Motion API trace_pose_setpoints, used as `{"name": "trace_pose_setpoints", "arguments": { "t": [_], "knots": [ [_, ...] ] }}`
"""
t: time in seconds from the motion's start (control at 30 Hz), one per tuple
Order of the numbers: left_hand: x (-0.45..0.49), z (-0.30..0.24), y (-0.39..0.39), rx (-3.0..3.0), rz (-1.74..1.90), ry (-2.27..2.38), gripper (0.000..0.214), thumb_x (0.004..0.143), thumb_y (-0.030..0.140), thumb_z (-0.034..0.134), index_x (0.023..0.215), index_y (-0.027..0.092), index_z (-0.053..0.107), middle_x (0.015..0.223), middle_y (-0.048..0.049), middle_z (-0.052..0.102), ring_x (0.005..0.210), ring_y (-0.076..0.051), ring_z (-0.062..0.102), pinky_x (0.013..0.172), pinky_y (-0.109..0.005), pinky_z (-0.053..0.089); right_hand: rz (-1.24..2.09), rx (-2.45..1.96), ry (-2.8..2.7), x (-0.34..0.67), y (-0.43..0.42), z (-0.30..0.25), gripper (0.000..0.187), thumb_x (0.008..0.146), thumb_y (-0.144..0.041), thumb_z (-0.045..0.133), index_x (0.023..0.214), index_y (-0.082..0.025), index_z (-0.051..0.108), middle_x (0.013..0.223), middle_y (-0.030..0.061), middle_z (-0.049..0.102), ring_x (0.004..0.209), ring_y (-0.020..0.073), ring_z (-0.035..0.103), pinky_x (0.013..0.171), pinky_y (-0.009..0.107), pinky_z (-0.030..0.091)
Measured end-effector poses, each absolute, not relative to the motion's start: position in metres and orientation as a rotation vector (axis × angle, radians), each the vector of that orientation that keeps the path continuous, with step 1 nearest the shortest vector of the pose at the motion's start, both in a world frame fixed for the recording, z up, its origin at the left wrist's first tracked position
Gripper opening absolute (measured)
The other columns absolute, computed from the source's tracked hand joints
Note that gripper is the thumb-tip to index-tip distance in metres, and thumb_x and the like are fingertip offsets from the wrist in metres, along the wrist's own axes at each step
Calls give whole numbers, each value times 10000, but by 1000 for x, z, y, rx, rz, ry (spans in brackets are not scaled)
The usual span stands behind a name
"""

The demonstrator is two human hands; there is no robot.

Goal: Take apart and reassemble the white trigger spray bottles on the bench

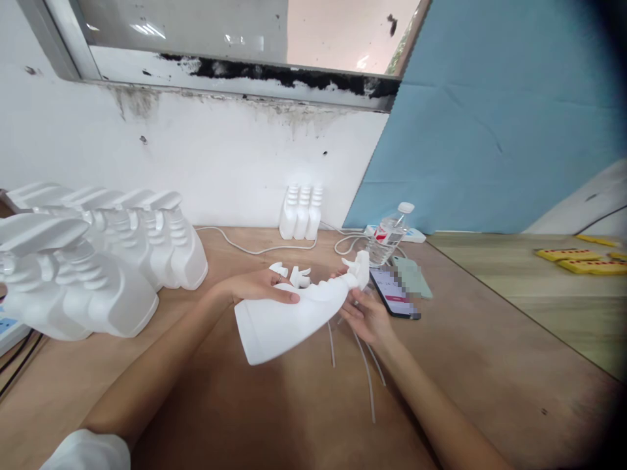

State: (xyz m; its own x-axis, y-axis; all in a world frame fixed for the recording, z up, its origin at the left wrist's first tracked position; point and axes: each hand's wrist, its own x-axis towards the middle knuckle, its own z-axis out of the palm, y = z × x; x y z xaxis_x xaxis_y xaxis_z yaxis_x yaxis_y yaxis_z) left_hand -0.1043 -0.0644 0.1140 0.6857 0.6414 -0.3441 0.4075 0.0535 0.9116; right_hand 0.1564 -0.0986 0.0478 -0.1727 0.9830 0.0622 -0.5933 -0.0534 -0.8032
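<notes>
A white spray bottle lies tilted in the air between my hands, its base toward the lower left. My left hand is closed round the body, thumb along the upper side. At the neck, my right hand has its fingers curled about the white trigger sprayer head. Behind the bottle, loose trigger heads rest on the table. Thin white dip tubes stick out below my right hand. Part of the neck is hidden by the fingers.
White spray bottles with heads crowd the left side. Against the wall stand three headless bottles. A clear water bottle, a phone and a cable lie at the back. Yellow packs sit far right.
</notes>
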Motion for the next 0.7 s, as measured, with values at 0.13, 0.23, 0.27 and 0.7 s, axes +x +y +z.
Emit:
{"name": "trace_pose_setpoints", "arguments": {
  "t": [0.13, 0.23, 0.27, 0.7],
  "knots": [
    [-104, 112, -63, 1533, 208, 869, 518, 668, 514, 736, 1078, 203, 678, 1074, -58, 682, 933, -215, 646, 731, -252, 486, 1541, -678, -785, 158, -96, 45, 217, 653, -172, 776, 763, -195, 589, 476, -110, 382, 372, 9, 131, 348, 147, 260],
    [-104, 109, -62, 1447, 219, 845, 524, 676, 503, 742, 1087, 187, 668, 1084, -63, 679, 914, -205, 652, 722, -246, 491, 1557, -603, -736, 162, -94, 43, 250, 633, -108, 749, 812, -202, 603, 506, -100, 468, 370, 11, 122, 330, 149, 228],
    [-104, 107, -61, 1397, 225, 847, 518, 679, 503, 743, 1077, 180, 666, 1076, -65, 682, 903, -203, 656, 712, -243, 494, 1569, -577, -727, 163, -95, 42, 266, 625, -92, 737, 827, -205, 606, 548, -89, 522, 373, 10, 114, 327, 154, 213],
    [-143, 70, -49, 940, 298, 697, 449, 630, 485, 739, 902, 132, 681, 734, -43, 704, 571, -164, 630, 509, -223, 455, 1621, -243, -655, 178, -102, 44, 328, 589, -123, 789, 803, -252, 577, 740, -102, 627, 382, -1, 19, 315, 175, 23]
  ]
}}
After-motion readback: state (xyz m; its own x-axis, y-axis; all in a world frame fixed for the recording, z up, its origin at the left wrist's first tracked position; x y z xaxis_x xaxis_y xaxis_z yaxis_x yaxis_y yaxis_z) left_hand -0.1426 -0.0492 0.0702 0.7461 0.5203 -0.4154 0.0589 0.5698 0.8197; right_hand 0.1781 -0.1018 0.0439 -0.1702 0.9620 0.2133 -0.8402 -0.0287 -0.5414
